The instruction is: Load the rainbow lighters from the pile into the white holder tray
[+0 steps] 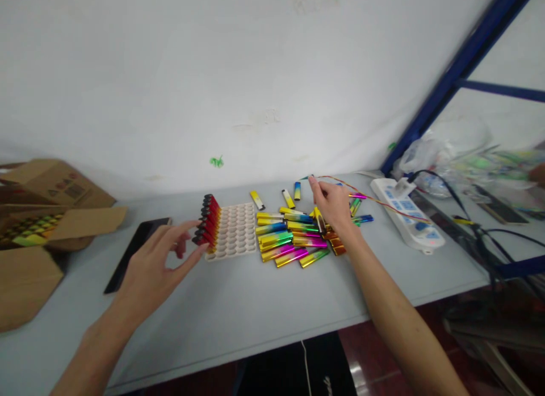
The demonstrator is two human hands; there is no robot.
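Observation:
My left hand [159,257] has its thumb and index finger apart, at the near end of a row of red-and-yellow tubes with black tips [210,220], which look like disposable vapes. They stand upright in the left edge of a white tray with oval holes [234,237]. Over the right part of a pile of shiny multicoloured tubes [289,240] is my right hand [332,203], fingers closed together. What its fingers hold is hidden. A thin red-and-yellow wire [374,198] passes behind that hand.
At left, an open cardboard box [85,220] holds more tubes, beside a dark phone-like slab [136,251]. A white power strip [406,214] with plugs lies at right, near a blue metal frame [451,78] and plastic bags [426,158]. Behind the table is a wall [255,101].

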